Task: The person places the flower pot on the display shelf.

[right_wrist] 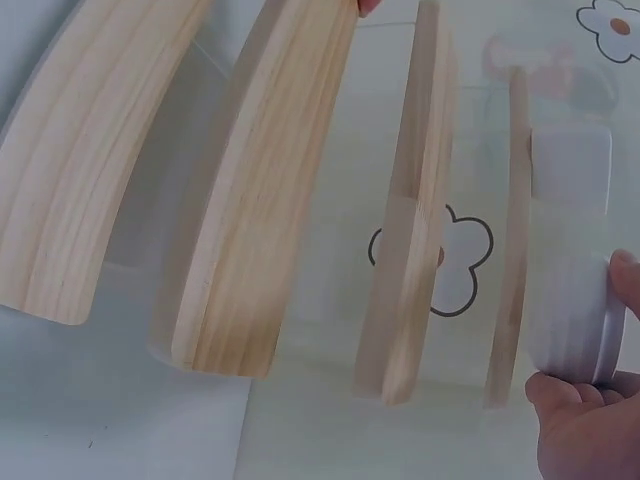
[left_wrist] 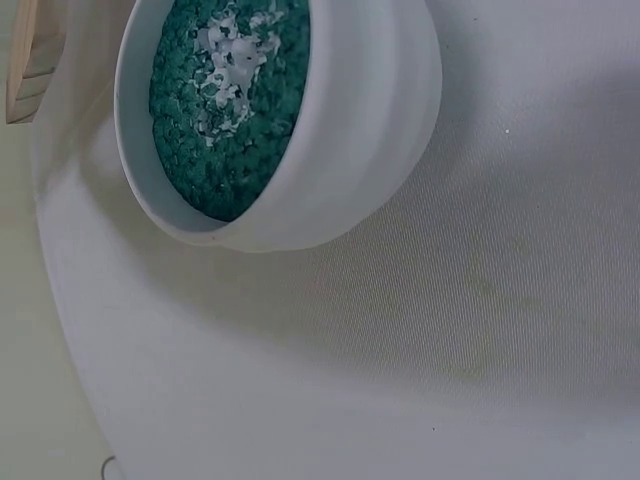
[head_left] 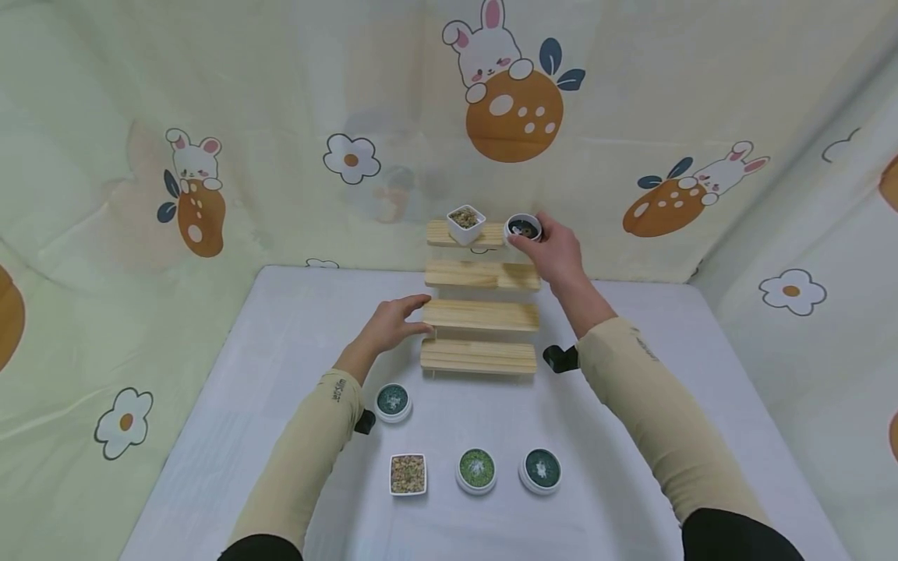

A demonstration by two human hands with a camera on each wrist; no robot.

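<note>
A wooden tiered stand (head_left: pixel 481 315) rises in steps at the back of the table. My right hand (head_left: pixel 557 249) grips a round white pot (head_left: pixel 522 227) with dark contents at the right end of the top tier. In the right wrist view, fingers and thumb hold the side of this pot (right_wrist: pixel 570 310), whose base is right at the top board (right_wrist: pixel 510 270). My left hand (head_left: pixel 389 323) holds the left end of the second tier from the front, thumb and fingers at its two edges. A square white pot (head_left: pixel 466 226) with gravel-like filling stands at the top tier's left.
A round white pot of teal granules (head_left: pixel 393 402) stands below my left forearm and fills much of the left wrist view. Closer in sit a square gravel pot (head_left: pixel 408 474), a green-filled round pot (head_left: pixel 476 469) and a dark teal one (head_left: pixel 541 470). A patterned curtain (head_left: pixel 281 93) hangs behind.
</note>
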